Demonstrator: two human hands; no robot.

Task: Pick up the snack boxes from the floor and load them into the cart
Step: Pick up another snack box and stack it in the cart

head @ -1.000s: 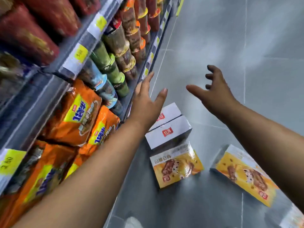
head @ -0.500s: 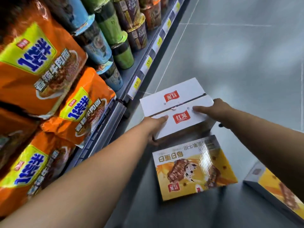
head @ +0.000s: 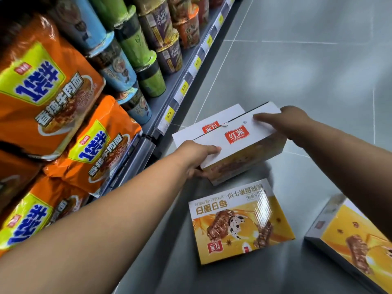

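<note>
Far left of the frame is stacked with orange instant noodle bags [head: 48,90], and above them toward the upper middle there's a row of cup noodles [head: 135,45] in blue, green and brown tubs, sitting on a grey shelf [head: 169,98] with little yellow price tags [head: 169,114] along its edge. Moving right, the left hand [head: 196,154] is wrapped around the near left corner of a white-topped snack box [head: 237,143], thumb flat on top and fingers curled underneath, so it's gripping for real. That box looks tilted, and there's a second white-topped box [head: 203,126] right behind it, touching. The right hand [head: 290,122] is clamped on the far right end of the same box, thumb lying across the white top. Below them, centre bottom, a yellow snack box [head: 239,223] lies flat on the grey tiled floor [head: 307,60], print upside down from this angle. Bottom right corner has another yellow box [head: 356,240], partly cut off by the frame edge, also flat on the floor and well apart from both hands.
</note>
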